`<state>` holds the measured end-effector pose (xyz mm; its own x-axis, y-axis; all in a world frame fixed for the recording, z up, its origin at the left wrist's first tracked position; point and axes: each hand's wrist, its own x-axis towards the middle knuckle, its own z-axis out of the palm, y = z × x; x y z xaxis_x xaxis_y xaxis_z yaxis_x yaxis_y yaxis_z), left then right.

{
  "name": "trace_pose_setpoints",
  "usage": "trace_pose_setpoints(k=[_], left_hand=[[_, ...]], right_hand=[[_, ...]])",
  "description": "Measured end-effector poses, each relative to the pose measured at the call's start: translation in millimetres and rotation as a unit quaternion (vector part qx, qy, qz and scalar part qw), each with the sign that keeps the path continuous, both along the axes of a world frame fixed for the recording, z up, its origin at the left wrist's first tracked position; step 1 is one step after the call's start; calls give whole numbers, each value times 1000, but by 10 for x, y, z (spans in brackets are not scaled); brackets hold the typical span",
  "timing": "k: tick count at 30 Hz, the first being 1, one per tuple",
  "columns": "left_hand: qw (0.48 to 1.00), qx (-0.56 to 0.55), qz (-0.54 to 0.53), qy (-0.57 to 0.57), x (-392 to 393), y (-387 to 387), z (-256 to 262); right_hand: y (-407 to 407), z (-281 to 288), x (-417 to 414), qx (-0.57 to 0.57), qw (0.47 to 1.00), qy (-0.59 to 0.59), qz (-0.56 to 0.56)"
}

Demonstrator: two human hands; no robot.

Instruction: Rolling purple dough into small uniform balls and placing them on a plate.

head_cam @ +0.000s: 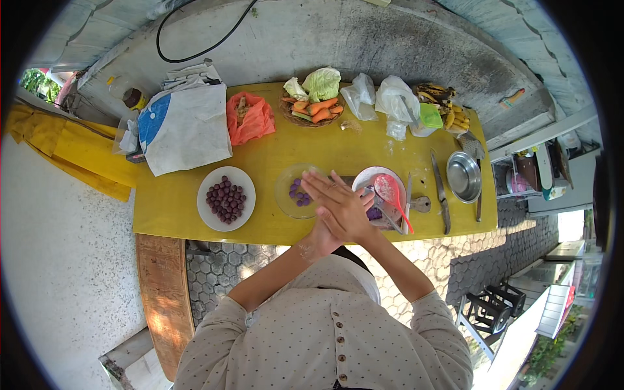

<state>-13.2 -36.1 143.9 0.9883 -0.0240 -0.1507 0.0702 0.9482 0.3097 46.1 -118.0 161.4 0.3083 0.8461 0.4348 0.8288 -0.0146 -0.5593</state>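
My right hand (pixel 341 207) lies flat across my left hand (pixel 325 238), palm to palm, over the table's front edge. Whatever may be between the palms is hidden. The left fingertips stick out on the right side, and white powder marks the left wrist. Just beyond the hands, a clear glass plate (pixel 285 207) carries several small purple balls (pixel 299 192). To the right, partly covered by my fingers, a white bowl (pixel 363 174) contains purple dough (pixel 374 213), a metal spoon and a red plastic spoon (pixel 388 190) with white powder. On the left, a white plate (pixel 204 214) holds many darker purple balls (pixel 225 200).
A wooden board (pixel 420 204), a knife (pixel 441 195) and a steel bowl (pixel 463 176) lie right on the yellow table (pixel 263 161). Along the back stand a basket of carrots and cabbage (pixel 314 107), a red plastic bag (pixel 248 122), clear bags (pixel 397 97), a green-lidded tub (pixel 429 117) and bananas (pixel 456 118).
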Motion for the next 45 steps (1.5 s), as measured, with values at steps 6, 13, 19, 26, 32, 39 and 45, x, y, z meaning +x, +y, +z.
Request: trace_pose_setpoints(k=[6,13,19,26,32,39,45], left_hand=[[995,-37,-15,-94,18,50,-236],[992,-93,22,-87,56,161,-217],[998,-20,-60,-15,-12,36,-99],[996,-42,-9,-80,-47,88,-55],[993,-102,-33,-46,-23,56,3],[990,-4,15,-137,-66,-109,-184],[996,-81,34,5,-44,-151,-212]], right_hand=[[-37,-1,-280,5,1000,10,21],[-124,-45,-215,-37,999,-12,-6],[-90,-82,-43,-21,996,-38,-74],[-157,278,-181,96,941,321,-37],[-142,467,113,73,977,187,-66],[86,211,-46,-43,997,25,-50],[-28,199,149,77,975,200,-64]])
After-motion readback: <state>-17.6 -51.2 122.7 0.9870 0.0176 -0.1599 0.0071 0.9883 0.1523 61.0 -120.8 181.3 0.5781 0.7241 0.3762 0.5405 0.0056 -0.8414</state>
